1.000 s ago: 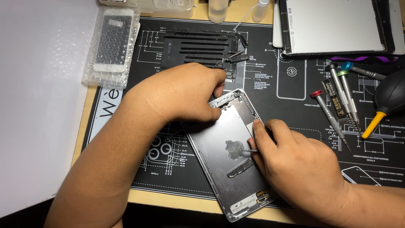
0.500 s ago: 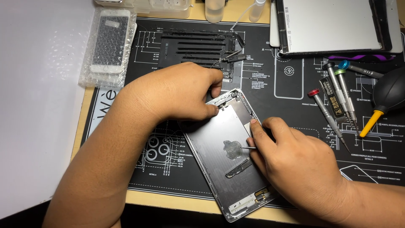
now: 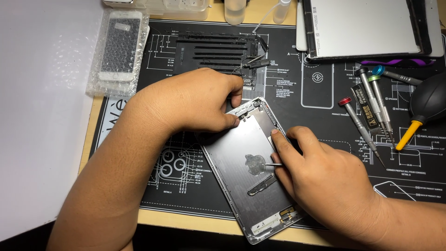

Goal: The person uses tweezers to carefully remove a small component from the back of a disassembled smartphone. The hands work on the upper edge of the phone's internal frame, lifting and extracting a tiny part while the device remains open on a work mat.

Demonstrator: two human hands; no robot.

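Little moved: phone housing stays diagonal, top upper-right; left hand fingers pinching top edge.

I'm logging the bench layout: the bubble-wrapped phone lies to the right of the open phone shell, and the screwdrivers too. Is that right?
Not quite. In the head view the bubble-wrapped phone lies to the upper left of the open phone shell, beyond the left hand. The screwdrivers do lie to the right.
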